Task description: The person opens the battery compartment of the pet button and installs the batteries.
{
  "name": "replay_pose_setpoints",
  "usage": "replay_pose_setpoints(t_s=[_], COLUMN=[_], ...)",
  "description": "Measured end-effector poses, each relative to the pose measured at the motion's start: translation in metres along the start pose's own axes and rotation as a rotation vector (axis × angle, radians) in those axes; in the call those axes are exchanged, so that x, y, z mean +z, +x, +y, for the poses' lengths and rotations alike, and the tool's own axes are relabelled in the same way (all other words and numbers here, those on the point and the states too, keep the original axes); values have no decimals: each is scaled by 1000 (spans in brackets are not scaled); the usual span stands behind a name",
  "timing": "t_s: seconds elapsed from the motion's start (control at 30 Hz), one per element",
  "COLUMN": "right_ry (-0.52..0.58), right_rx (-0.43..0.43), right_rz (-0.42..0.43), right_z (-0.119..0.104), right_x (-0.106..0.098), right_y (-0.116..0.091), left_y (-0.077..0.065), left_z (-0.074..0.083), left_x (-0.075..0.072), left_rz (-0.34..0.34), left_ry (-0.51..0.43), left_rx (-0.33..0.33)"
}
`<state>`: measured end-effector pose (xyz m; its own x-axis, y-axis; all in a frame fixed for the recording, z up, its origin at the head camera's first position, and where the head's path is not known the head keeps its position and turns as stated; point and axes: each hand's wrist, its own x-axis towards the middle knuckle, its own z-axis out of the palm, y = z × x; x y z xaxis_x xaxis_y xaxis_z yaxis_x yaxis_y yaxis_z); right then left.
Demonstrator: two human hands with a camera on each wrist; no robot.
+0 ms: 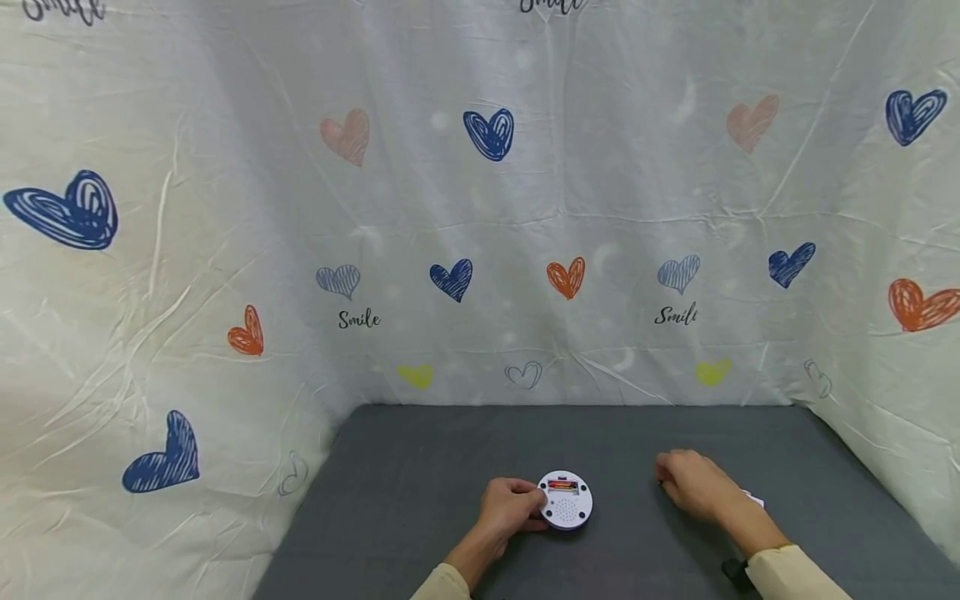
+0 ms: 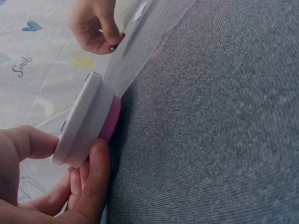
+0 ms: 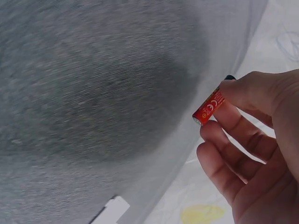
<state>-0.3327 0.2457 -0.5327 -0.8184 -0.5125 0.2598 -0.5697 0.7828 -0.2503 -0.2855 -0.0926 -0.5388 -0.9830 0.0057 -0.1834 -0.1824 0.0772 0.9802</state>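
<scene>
- Pinched between my right thumb and fingers, a red battery (image 3: 210, 106) sits firmly in my right hand (image 1: 696, 485), above the grey table (image 1: 600, 442).
- My left hand (image 1: 508, 510) grasps the rim of a round white device (image 1: 567, 510), well apart from that battery; its pink part (image 2: 111, 119) faces down, on or just above the table, I can't tell which.
- Its compartment (image 1: 564, 492) is uncovered, with at least one battery inside. I judge battery handling to be the step in hand, fitting or removing unclear.
- If fitting, the next move calls for matching the ends to the contacts while my left steadies the device.
</scene>
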Motion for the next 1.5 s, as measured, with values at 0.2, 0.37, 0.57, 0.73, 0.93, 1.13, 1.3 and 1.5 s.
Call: replay_pose_setpoints(t_s=[0.2, 0.37, 0.57, 0.73, 0.93, 1.13, 1.3, 1.5], right_ry=[32, 34, 31, 46, 44, 41, 45, 57], right_rx=[-39, -19, -61, -76, -80, -104, -138, -141], right_rz=[29, 9, 42, 36, 36, 54, 71, 56], right_z=[-7, -27, -37, -47, -59, -71, -82, -91], right_x=[-4, -15, -20, -25, -29, -30, -29, -25], right_y=[8, 15, 23, 29, 39, 49, 56, 62], left_y=[2, 3, 5, 5, 4, 4, 4, 4], left_z=[-1, -2, -4, -5, -3, -2, -1, -1], left_x=[1, 0, 0, 0, 0, 0, 0, 0], left_rz=[-2, -1, 5, 2, -1, 2, -2, 0], left_ry=[0, -2, 8, 5, -3, 3, 5, 14], left_rx=[-3, -2, 3, 11, 14, 7, 3, -11])
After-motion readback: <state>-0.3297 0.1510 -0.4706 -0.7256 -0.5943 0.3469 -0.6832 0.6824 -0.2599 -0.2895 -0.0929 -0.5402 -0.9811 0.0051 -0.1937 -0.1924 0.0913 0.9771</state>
